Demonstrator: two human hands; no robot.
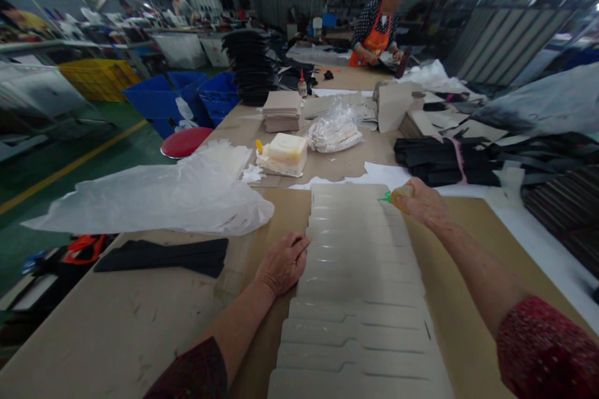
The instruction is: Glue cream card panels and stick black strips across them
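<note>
A row of overlapping grey cardboard sheets (355, 274) runs away from me along the table, each one stepped over its neighbour. Shiny wet-looking streaks mark the left part of several strips. My left hand (285, 262) rests at the left edge of the row, palm down, its fingers loosely bent and touching the edge. Near the far right corner, my right hand (423, 202) is closed around a yellowish squeeze bottle (401, 198). The bottle lies tilted sideways, its green nozzle pointing left over the farthest sheet.
Left of the row lie black strips (163, 257) and a translucent plastic bag (163, 196). Farther back are a whitish plastic container (283, 153), a clear bag (334, 128) and stacked cards (282, 111). Black strip bundles (444, 159) lie right. A person (379, 25) in an orange apron works beyond.
</note>
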